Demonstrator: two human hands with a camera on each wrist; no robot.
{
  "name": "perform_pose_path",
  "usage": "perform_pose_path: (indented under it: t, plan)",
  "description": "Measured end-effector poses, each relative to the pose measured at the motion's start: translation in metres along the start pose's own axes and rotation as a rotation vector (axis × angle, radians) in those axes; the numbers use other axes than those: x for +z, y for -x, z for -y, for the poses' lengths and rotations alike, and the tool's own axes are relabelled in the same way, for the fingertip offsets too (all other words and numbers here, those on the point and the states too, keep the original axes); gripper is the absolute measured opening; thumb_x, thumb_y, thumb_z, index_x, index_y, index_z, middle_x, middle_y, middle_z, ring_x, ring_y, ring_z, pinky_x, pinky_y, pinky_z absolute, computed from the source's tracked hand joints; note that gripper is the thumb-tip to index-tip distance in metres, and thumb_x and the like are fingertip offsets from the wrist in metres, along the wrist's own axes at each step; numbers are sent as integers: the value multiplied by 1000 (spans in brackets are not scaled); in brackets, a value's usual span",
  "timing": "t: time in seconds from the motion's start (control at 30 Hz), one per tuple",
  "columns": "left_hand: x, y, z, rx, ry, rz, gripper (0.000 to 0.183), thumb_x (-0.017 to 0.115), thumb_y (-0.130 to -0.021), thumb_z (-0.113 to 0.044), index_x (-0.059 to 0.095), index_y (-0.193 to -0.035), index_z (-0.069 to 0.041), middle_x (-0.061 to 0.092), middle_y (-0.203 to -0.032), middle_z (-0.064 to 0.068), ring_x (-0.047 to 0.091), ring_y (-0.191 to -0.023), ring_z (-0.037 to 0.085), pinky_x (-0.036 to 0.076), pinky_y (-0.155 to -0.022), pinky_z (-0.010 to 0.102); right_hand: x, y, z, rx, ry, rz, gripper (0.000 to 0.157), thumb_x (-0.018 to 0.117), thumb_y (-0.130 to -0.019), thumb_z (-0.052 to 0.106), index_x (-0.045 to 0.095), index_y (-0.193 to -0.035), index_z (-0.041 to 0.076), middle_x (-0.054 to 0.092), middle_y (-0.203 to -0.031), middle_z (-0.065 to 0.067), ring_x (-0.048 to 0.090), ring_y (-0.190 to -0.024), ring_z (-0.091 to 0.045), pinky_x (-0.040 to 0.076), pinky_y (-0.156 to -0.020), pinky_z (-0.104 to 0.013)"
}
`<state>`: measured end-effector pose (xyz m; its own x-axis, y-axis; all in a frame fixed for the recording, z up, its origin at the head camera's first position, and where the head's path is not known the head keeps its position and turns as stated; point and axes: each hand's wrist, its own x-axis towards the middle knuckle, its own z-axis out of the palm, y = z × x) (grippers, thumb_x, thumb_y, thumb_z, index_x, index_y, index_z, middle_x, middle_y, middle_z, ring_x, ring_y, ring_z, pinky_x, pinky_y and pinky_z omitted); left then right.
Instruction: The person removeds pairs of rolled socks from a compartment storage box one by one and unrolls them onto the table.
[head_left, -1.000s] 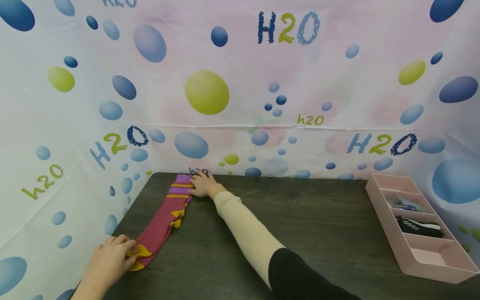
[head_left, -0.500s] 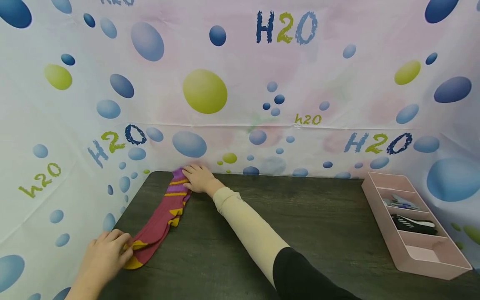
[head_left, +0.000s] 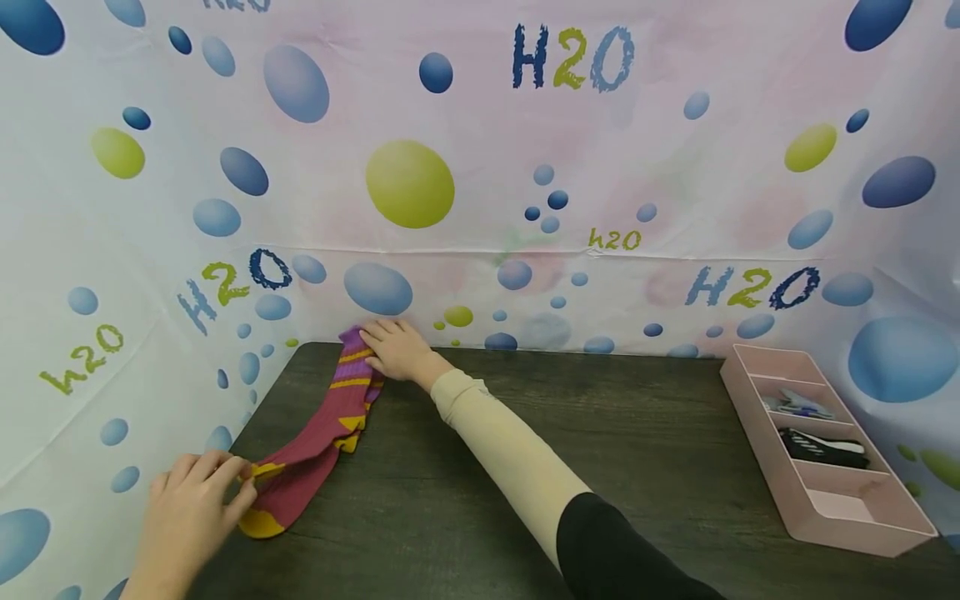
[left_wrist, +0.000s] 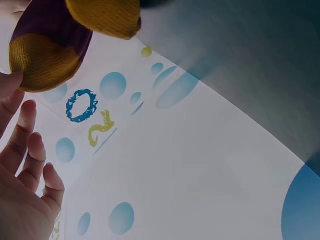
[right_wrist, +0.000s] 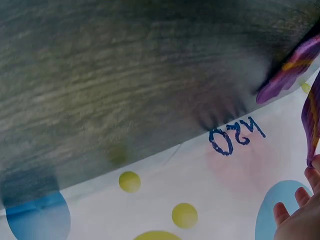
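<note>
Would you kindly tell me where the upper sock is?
In the head view, the upper sock is left of centre, above the lower sock and table, between the left hand and right hand.

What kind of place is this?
Probably a little indoor work corner: there's a dark table, a bubble-patterned sheet behind it, and a pink box with compartments on the table.

The socks (right_wrist: 291,75) run off the right wrist view's edge; grey items (head_left: 799,404) are too small to identify.
</note>
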<state>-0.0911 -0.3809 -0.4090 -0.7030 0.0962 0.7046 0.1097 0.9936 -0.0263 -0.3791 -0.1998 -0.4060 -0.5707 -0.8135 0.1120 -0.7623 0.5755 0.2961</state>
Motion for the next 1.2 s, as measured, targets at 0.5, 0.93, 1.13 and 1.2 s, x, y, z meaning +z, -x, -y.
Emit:
perform_pose_path:
  t: [0.5, 0.93, 1.13, 1.2]
  plan:
    - [0, -7, -15, 155, -3, -94, 56, 28, -98, -47, 63, -70, -14, 60, -76, 3, 50, -72, 27, 31, -53, 38, -10, 18, -15, 3, -43, -21, 60, 30, -104, 49, 21, -156, 22, 19, -164, 6, 14, -152, -17, 22, -121, -39]
    - [12, -13, -36, 214, 90, -83, 51, 29, -98, -43, 62, -71, -14, 60, -78, 1, 52, -78, 25, 32, -59, 39, -9, 47, -38, -20, -114, -24, 62, 32, -104, 49, 23, -156, 18, 19, -164, 3, 14, -153, -20, 21, -121, -44]
    - [15, -12, -43, 229, 113, -42, 49, 29, -96, -44, 61, -72, -16, 58, -78, -2, 51, -78, 23, 32, -61, 39, -4, 59, -46, -15, -140, -47, 61, 33, -104, 49, 26, -155, 18, 23, -163, 2, 19, -151, -22, 22, -120, -44]
    - [15, -12, -45, 231, 123, -25, 48, 30, -95, -44, 61, -72, -17, 58, -77, -3, 50, -78, 22, 33, -61, 39, -3, 62, -48, -16, -152, -47, 61, 33, -104, 48, 27, -155, 17, 24, -162, 1, 19, -151, -22, 22, -120, -45]
